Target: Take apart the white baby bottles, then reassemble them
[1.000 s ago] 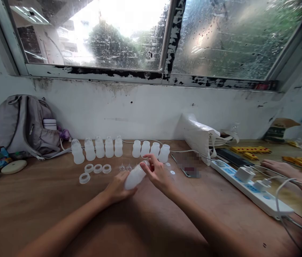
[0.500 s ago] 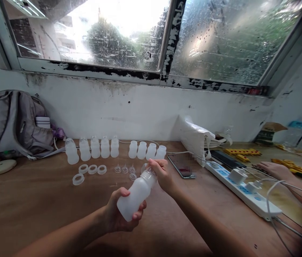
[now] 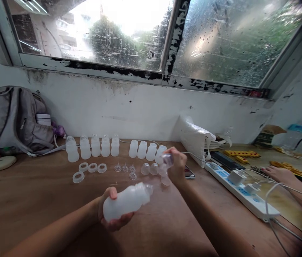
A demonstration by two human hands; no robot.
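Note:
My left hand (image 3: 109, 214) is wrapped round a white baby bottle (image 3: 126, 201), which lies nearly level in it. A collar and a clear nipple (image 3: 149, 189) top the bottle, pointing right. Up and to the right, my right hand (image 3: 178, 164) pinches a clear dome cap (image 3: 168, 160), smeared by motion. Below it, more clear caps (image 3: 154, 169) stand on the table. Loose collar rings (image 3: 92, 167) and clear nipples (image 3: 124, 167) lie in groups to the left. Behind them are several capped bottles (image 3: 95, 147) and several open-topped bottles (image 3: 142, 150).
A phone (image 3: 189, 173) is partly behind my right hand. A white bag (image 3: 193, 139) and a power strip (image 3: 247, 192) with cables are at the right. Another person's hand (image 3: 279, 173) rests beyond the strip. A grey backpack (image 3: 14, 121) leans at the left.
My right hand has left the bottle's neck and moved up and right, with a clear cap in its fingers. My left hand has drawn the bottle left and tipped it flatter.

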